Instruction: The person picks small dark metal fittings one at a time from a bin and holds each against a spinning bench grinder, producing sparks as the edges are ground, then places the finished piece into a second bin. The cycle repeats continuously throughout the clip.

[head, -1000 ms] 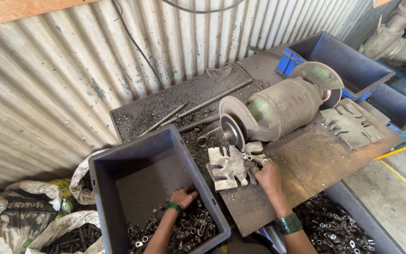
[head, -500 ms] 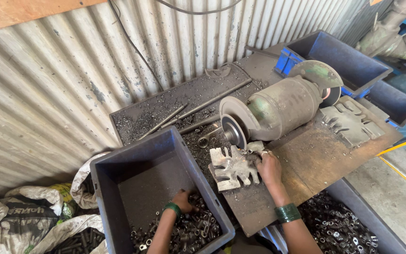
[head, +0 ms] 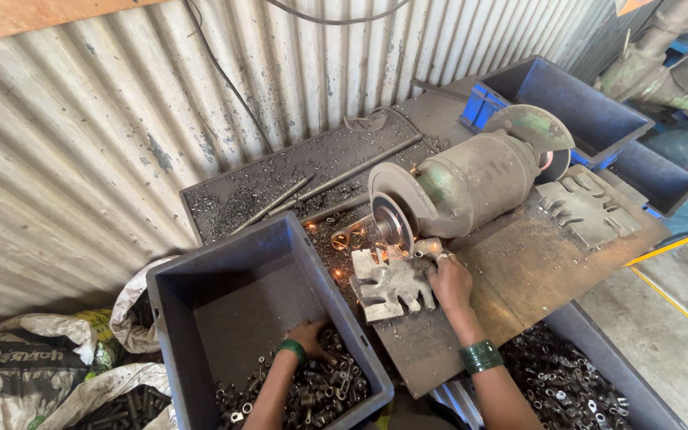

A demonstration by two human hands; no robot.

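Sparks now fly as the right hand (head: 449, 280) presses a small part to the grinder wheel (head: 392, 224); the left hand (head: 310, 334), fingers curled, digs among metal pieces in the grey bin (head: 201, 279).

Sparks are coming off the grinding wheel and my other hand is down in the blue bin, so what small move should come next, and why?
Probably close the left hand on one small metal piece in the bin. The right hand is pressing something at the grinding wheel with sparks flying, and the left rests among the loose parts.

Single head view, steep downward look from above workbench (head: 535, 271), facing corrugated wall (head: 121, 143), mid-range
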